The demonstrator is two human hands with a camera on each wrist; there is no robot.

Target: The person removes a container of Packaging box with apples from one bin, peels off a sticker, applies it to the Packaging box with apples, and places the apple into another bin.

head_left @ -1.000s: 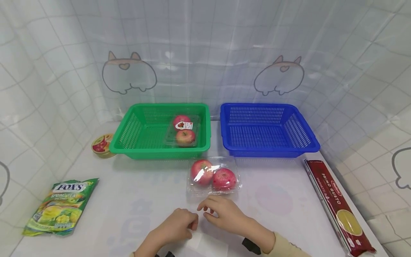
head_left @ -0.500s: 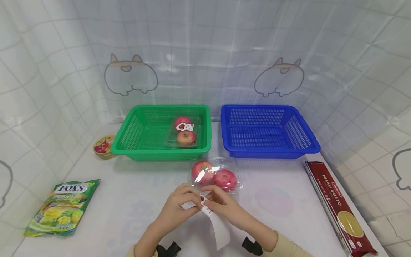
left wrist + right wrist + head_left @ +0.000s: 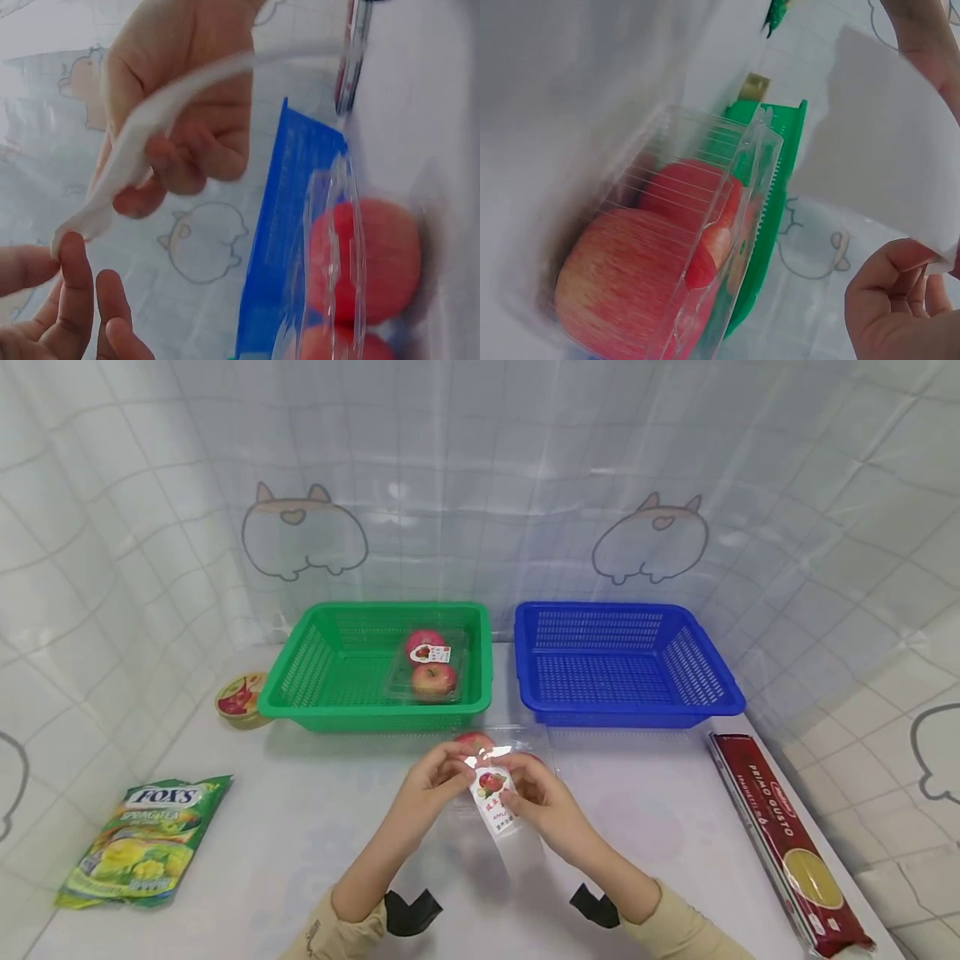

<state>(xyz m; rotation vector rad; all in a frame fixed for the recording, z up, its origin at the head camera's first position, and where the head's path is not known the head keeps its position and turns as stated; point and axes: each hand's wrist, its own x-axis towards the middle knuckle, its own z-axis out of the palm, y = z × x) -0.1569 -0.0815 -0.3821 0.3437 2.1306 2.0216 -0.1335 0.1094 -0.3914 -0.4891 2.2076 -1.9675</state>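
Note:
A white paper strip with a printed apple label hangs between both hands, its picture side facing the head camera. My left hand pinches its upper left corner between thumb and fingers. At the strip's upper right edge, my right hand holds on with thumb and curled fingers. Behind the hands, partly covered in the head view, lies a clear plastic box with two red apples. In the left wrist view the strip curves through the air, away from the box.
A green basket holds another boxed pair of apples bearing a label. To its right stands a blue basket. A round tin and a FOX'S candy bag are left; a spaghetti pack lies right.
Both hands, first near the table with no strip showing between them, have come up holding the paper strip. They have moved forward over the apple box, and the printed side has turned into view.

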